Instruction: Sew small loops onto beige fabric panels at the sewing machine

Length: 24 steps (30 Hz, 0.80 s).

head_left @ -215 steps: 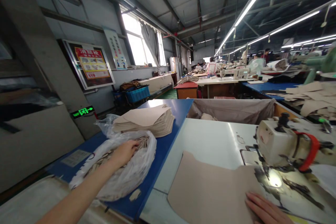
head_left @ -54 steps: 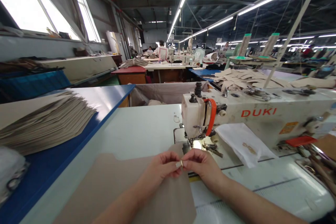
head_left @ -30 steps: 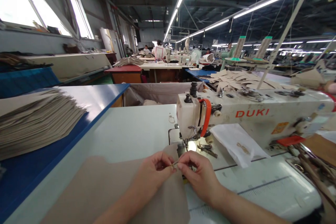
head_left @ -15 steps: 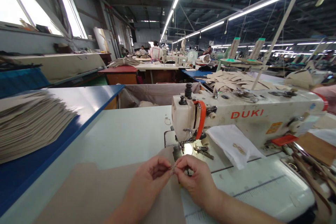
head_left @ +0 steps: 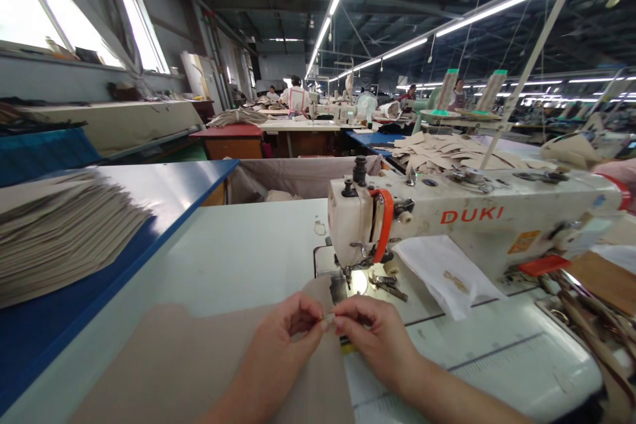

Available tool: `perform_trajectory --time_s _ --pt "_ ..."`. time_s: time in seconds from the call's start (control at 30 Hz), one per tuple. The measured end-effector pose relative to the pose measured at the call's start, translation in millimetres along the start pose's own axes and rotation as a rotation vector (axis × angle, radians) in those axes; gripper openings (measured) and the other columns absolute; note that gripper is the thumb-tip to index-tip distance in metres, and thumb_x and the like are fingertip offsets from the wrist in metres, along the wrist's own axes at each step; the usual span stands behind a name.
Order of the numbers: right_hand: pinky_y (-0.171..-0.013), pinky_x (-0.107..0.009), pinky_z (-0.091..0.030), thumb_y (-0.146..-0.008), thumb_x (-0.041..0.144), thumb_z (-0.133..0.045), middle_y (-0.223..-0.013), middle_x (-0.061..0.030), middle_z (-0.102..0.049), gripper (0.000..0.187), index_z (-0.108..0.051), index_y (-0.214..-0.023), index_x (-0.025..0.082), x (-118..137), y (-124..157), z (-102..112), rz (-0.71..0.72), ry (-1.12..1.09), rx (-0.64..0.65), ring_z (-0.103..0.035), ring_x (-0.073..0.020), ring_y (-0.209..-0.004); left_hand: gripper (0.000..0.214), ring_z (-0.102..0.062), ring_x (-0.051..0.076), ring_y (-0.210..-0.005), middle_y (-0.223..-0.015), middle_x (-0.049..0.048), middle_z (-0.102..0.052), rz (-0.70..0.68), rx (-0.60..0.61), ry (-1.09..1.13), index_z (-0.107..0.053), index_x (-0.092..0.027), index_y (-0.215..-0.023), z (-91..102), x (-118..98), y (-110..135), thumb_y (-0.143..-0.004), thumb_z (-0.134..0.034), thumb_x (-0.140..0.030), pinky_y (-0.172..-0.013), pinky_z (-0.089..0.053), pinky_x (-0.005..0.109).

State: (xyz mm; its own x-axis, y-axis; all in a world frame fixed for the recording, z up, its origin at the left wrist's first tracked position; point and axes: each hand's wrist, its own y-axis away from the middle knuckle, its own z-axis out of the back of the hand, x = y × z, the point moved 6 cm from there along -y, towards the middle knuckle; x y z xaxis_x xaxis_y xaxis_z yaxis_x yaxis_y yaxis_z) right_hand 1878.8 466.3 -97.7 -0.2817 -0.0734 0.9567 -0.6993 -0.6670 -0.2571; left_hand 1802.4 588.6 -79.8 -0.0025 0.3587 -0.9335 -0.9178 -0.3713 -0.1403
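My left hand (head_left: 292, 334) and right hand (head_left: 372, 339) pinch a tiny pale tab (head_left: 328, 320) over the flat beige panel (head_left: 189, 364) on the worktop (head_left: 248, 245). Sewing machine (head_left: 447, 215) just behind; layered beige stack (head_left: 64, 232) well left.

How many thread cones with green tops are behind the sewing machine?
2. One thread cone stands behind the sewing machine; the other cone is just right of it. More may be hidden.

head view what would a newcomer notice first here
The white DUKI sewing machine stands centre right. Just before its needle, the left hand and right hand pinch a small tab together above a tan sheet. A stack of tan pieces lies on the blue table, far left.
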Motion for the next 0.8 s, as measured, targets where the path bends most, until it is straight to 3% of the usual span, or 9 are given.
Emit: perform_trajectory --time_s 0.3,0.5,0.7,0.8 --pt "-0.057 -0.020 -0.039 -0.077 0.020 -0.057 -0.063 0.0013 -0.059 0.011 -0.065 -0.072 0.015 -3 0 -2 -0.061 -0.045 0.072 -0.051 -0.0107 -0.060 0.010 -0.061 0.015 -0.068 -0.070 -0.0006 -0.064 0.023 0.039 -0.036 -0.059 -0.018 -0.071 -1.7 2 -1 -0.072 -0.063 -0.027 -0.065 -0.049 0.024" --pt "-0.055 -0.019 -0.034 -0.078 0.016 -0.054 -0.062 0.0033 -0.054 0.011 -0.061 -0.070 0.017 6 1 1 0.003 0.158 0.069 -0.047 -0.0095 -0.060 0.011 -0.062 0.015 -0.069 -0.070 -0.0003 -0.065 0.064 0.103 -0.010 -0.059 -0.018 -0.073 -4.5 7 -2 -0.072 -0.062 -0.028 -0.067 -0.049 0.026" --pt "-0.054 -0.019 -0.031 -0.077 0.016 -0.053 -0.060 0.0041 -0.052 0.011 -0.059 -0.069 0.017 3 -1 2 -0.008 0.176 0.047 -0.044 -0.0093 -0.057 0.024 -0.063 0.016 -0.071 -0.072 -0.0007 -0.066 0.146 0.056 0.046 -0.056 -0.019 -0.081 1.9 10 -6 -0.060 -0.067 -0.024 -0.072 -0.049 0.028" --pt "-0.054 -0.020 -0.031 -0.076 0.014 -0.052 -0.059 0.0046 -0.050 0.011 -0.059 -0.068 0.017 2 -1 1 -0.009 0.181 0.047 -0.043 -0.0092 -0.057 0.027 -0.063 0.016 -0.069 -0.069 -0.0018 -0.066 0.142 0.085 -0.003 -0.052 -0.020 -0.084 3.1 6 -8 -0.061 -0.064 -0.023 -0.069 -0.048 0.029"
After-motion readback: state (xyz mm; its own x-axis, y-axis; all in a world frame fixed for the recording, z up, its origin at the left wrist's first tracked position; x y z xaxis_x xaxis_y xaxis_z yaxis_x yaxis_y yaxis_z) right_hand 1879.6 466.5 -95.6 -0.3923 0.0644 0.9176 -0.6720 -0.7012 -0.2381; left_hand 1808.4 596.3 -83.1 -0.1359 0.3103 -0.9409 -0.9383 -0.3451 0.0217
